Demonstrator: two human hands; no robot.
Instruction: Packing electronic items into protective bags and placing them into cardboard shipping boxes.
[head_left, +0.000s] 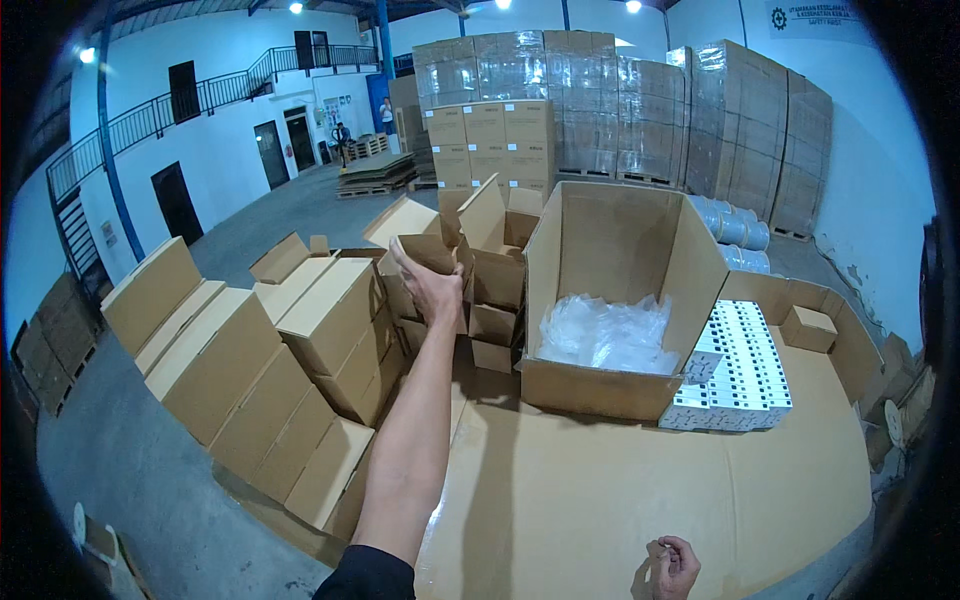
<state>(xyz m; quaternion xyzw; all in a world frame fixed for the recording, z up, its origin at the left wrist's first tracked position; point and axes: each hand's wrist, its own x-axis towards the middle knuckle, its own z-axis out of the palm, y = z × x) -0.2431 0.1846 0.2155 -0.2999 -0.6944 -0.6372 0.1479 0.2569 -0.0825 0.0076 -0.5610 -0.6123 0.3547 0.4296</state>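
My left hand (pixel 430 285) reaches far forward at the left of centre, its fingers closed on the upper edge of a small brown cardboard box (pixel 398 288) with raised flaps. Beside that box stands another open cardboard box (pixel 490 275), on top of a stack. My right hand (pixel 677 568) is low at the near edge of the cardboard-covered table (pixel 600 480), its fingers curled in and no object visible in them. A large open carton (pixel 590 390) in the middle holds clear plastic bags (pixel 610 335). White small boxes (pixel 735 365) lie in rows to its right.
Stacked brown boxes (pixel 245 370) line the left side. A low cardboard wall (pixel 850 340) with a small box (pixel 808 328) borders the far right. Wrapped pallets (pixel 570 100), cable-like rolls (pixel 738 228) and flat cardboard (pixel 375 175) stand behind. Two people are in the distance.
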